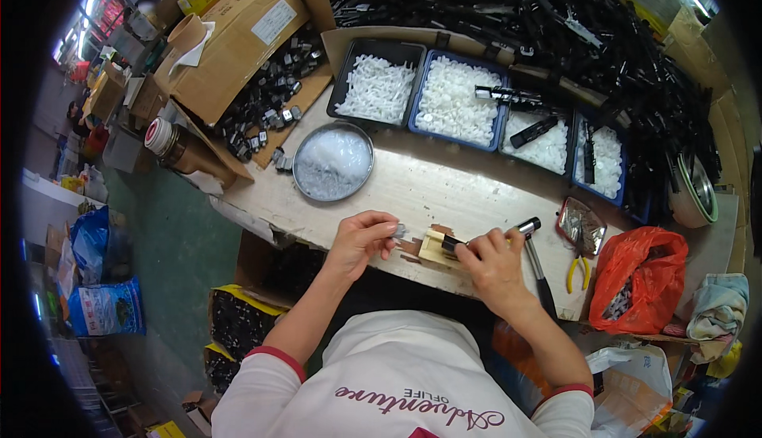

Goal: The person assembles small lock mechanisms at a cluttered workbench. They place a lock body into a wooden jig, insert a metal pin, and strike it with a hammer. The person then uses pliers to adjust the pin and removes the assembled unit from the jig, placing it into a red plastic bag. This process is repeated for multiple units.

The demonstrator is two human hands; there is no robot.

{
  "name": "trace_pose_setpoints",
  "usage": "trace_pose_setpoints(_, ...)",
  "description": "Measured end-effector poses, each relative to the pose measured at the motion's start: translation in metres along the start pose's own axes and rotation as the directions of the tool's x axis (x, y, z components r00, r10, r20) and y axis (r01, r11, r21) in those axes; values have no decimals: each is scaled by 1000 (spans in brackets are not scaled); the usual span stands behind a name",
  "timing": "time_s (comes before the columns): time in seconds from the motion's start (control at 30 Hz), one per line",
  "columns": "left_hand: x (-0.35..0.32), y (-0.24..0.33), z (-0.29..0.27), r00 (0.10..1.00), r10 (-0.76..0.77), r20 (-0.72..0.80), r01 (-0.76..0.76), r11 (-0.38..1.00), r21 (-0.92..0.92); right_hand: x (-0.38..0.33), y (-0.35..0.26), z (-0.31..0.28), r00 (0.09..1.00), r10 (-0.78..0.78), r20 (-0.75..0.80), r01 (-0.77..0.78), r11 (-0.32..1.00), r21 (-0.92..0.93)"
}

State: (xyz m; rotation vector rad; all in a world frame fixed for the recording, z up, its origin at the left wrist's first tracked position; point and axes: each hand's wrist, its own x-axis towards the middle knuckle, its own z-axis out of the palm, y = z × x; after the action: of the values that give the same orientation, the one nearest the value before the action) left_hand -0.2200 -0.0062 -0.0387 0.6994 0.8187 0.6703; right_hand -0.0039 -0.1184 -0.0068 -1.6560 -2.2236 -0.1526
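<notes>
My left hand (361,241) is closed in a pinch over the bench, its fingertips on a small grey metal piece (399,232). To its right, a pale yellow block (432,249) sits near the bench's front edge. My right hand (496,270) grips a small black part (451,243) with thumb and fingers, holding it against that block; much of the part is hidden. A hammer (536,259) with a dark grip lies just right of my right hand, its head close to the knuckles. Whether hand and hammer touch, I cannot tell.
A round metal dish (333,197) holds clear, whitish material. Behind stand bins with white plastic parts, including a black bin (343,81). Black parts (508,17) are heaped at the back. Yellow-handled pliers (579,274) and a red bag (647,267) lie right; a thermos (171,143) stands left.
</notes>
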Motion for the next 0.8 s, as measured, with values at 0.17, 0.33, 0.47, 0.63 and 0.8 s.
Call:
trace_pose_setpoints(0.17, 1, -6, 11, 999, -37, 20, 36, 998, 57, -10, -9, 39, 999, 28, -16, -25, 989, 146)
trace_pose_setpoints(0.33, 1, -8, 22, 999, -10, 52, -2, 973, 230, -7, -1, 35, 1000, 10, 17, -15, 951, 310)
trace_pose_setpoints(0.47, 4, -16, 46, 977, 166, 134, -213, 788, 577, -8, 4, 34, 974, 216, -68, -139, 805, 577)
trace_pose_setpoints(0.63, 16, -34, 58, 741, 518, 426, -569, 149, 809, -9, 4, 35, 936, 324, -139, -162, 744, 648)
trace_pose_setpoints(0.8, 21, -30, 51, 991, 101, 88, -134, 807, 575, -12, 6, 38, 952, 292, -96, -168, 756, 633)
